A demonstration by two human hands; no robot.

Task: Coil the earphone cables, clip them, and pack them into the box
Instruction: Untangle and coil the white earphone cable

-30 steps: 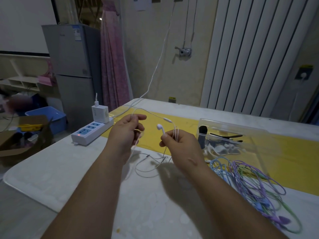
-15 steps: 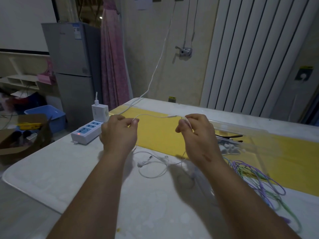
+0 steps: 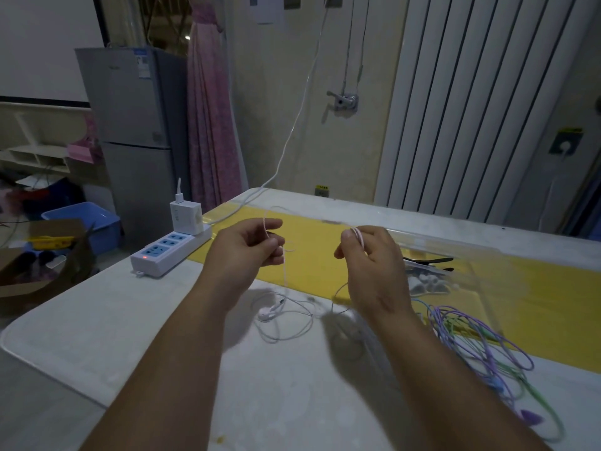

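Both my hands pinch the thin white earphone cable (image 3: 285,271) and hold it above the table. My left hand (image 3: 247,252) has the thumb pressed against the curled fingers, with the cable trapped between them. One strand rises in a small arc above the knuckles and another hangs straight down from the grip. My right hand (image 3: 369,265) is curled as well; the cable runs over the index finger and is nipped there by the thumb. I cannot tell whether the cable is wrapped round any finger.

The two hands are apart, at about the same height, over the yellow strip (image 3: 312,252) that crosses the white table (image 3: 97,320). The rest of the cable lies in loose loops on the table below and between my hands, with a white earbud (image 3: 265,315) resting among them.

Just right of my right hand stands the clear plastic box (image 3: 468,255), with black clips (image 3: 427,260) and some small white pieces inside. In front of it lies a tangle of purple and green cables (image 3: 471,336). A white power strip (image 3: 169,252) sits at the left, a white charger (image 3: 185,216) plugged into it.
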